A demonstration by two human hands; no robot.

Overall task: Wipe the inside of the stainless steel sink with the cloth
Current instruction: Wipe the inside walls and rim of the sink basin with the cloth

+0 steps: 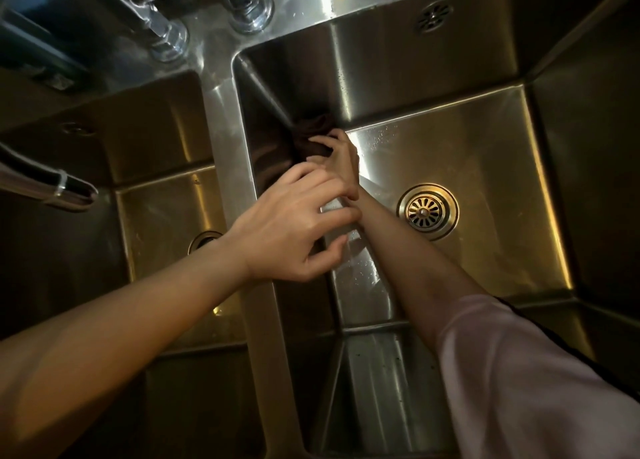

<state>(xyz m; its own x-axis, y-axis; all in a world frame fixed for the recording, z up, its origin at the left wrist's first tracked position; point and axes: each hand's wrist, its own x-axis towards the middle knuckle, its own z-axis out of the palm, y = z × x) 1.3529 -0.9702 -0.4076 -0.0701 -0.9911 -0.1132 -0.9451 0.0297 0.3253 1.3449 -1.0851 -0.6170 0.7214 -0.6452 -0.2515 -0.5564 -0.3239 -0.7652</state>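
Note:
The stainless steel sink (pixel 467 153) fills the right half of the view, its round drain (pixel 427 211) on the floor. A dark brown cloth (pixel 311 129) is bunched in the far left bottom corner of this basin. My right hand (pixel 337 150) is down in the basin, shut on the cloth and pressing it into that corner. My left hand (pixel 298 223) hovers over the divider between the basins, fingers curled apart, its fingertips touching my right wrist. It holds nothing.
A second basin (pixel 162 195) lies to the left, beyond the steel divider (pixel 225 139). Tap bases (pixel 249 4) stand at the back rim. An overflow grille (pixel 433 16) sits in the back wall. A dark strap (pixel 62 188) hangs at far left.

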